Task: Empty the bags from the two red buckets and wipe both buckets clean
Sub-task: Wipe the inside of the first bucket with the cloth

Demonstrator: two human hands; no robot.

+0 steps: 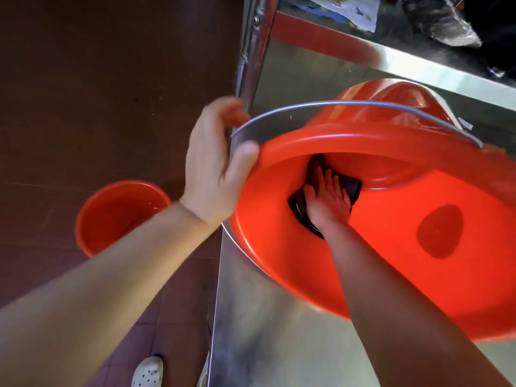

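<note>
wiping inside the tipped bucket [391, 247] on the table [279, 344]: right hand [328, 202] presses a dark cloth [353, 187] flat w/ straight fingers near the bottom, left hand [215, 169] grips the rim. best to keep it braced & sweep round the walls. 2 buckets; 2nd bucket [111, 216] stands on the floor, 1 cloth.

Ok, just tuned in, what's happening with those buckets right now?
A person is wiping the inside of a large red bucket that lies tilted on a steel table. The right hand presses a dark cloth flat against the inner wall near the bottom, while the left hand steadies the rim, thumb on its edge. No bag shows inside it. A second red bucket stands upright on the floor to the left, untouched at this moment.
</note>
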